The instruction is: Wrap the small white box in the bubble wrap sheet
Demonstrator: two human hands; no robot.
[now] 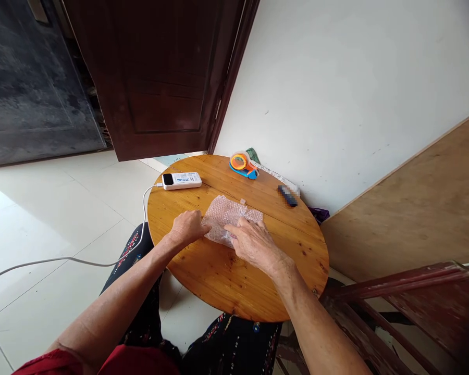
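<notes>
A piece of clear bubble wrap [227, 209] lies on the round wooden table [219, 284] in front of me. My left hand [187, 227] is at the wrap's left edge, with its fingers curled and its thumb stretched along the near corner. The fingertips are partly hidden there. Lying across the wrap's right part, my right hand [254, 239] presses down with its fingers spread, the index finger reaching left. Whatever is inside the wrap under that hand cannot be made out. A small clear tape piece [243, 201] shows at the wrap's far edge.
Toward the back left stands a white power bank [182, 180] with a white cable [68, 259] trailing off left. An orange and blue tape dispenser [242, 164], a printed paper strip [277, 175] and a blurred dark object [287, 196] lie near the wall [336, 94].
</notes>
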